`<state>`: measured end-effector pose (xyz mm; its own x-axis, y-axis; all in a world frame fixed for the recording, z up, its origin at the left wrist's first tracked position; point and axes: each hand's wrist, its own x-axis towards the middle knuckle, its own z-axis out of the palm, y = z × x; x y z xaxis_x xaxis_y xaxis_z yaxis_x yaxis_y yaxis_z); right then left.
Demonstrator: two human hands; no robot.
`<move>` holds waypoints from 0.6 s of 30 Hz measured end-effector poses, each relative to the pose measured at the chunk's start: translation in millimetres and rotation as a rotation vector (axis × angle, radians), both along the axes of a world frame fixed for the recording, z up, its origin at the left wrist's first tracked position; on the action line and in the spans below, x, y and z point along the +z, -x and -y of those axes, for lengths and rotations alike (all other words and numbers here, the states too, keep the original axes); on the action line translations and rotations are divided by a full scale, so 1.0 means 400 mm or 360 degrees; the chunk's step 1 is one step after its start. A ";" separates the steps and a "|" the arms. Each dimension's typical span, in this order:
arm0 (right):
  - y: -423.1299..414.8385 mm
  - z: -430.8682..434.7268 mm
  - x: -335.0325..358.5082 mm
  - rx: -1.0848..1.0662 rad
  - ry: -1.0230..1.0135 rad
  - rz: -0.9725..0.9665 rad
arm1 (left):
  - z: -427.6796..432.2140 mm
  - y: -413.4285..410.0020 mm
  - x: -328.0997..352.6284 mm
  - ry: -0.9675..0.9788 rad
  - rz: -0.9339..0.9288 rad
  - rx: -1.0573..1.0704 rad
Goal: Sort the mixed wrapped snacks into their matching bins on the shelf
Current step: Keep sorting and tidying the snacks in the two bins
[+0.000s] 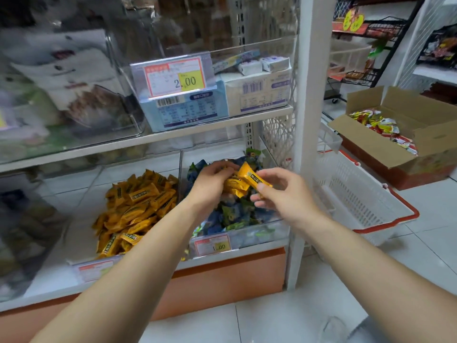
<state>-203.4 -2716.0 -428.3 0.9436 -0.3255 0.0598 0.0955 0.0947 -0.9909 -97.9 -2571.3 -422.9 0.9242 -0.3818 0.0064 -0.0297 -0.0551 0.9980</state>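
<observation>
Left hand (212, 180) grips several yellow wrapped snack bars (243, 180); my right hand (282, 194) pinches the top one's end, both over the clear plastic bin (262, 237) of blue-green wrapped snacks (235, 214).

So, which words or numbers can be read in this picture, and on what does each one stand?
"2.00": upper price tag, on its yellow patch.
"1.00": lower price tag, in front of the blue snacks; faint.
Yellow snacks gripped by left hand and right hand: label too blurred.
Blue box, white box, round yellow signs: print too small to read.
</observation>
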 end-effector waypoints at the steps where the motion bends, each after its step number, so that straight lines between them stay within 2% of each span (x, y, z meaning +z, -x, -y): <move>1: -0.012 -0.014 0.008 -0.0001 -0.0051 0.0012 | -0.010 0.003 0.003 0.0068 -0.0048 0.0028; 3: -0.035 -0.044 0.020 -0.0007 -0.0102 0.0018 | -0.035 0.012 0.013 0.0154 -0.0092 0.0111; 5: -0.059 -0.075 0.026 0.0013 -0.0097 0.0008 | -0.064 0.020 0.025 0.0101 -0.0055 0.0187; 11: -0.112 -0.147 0.027 0.0288 0.0051 -0.0004 | -0.166 0.013 0.041 -0.0459 0.0544 0.0312; 12: -0.122 -0.143 0.027 0.0265 0.0149 0.0017 | -0.194 0.002 0.045 -0.0542 0.0637 0.0379; 15: -0.149 -0.105 0.028 0.0063 0.0844 0.0112 | -0.300 -0.046 0.059 -0.0731 0.0847 0.0593; 18: -0.164 -0.067 0.010 0.0090 0.1143 0.0030 | -0.390 -0.107 0.045 -0.0977 0.0960 0.0646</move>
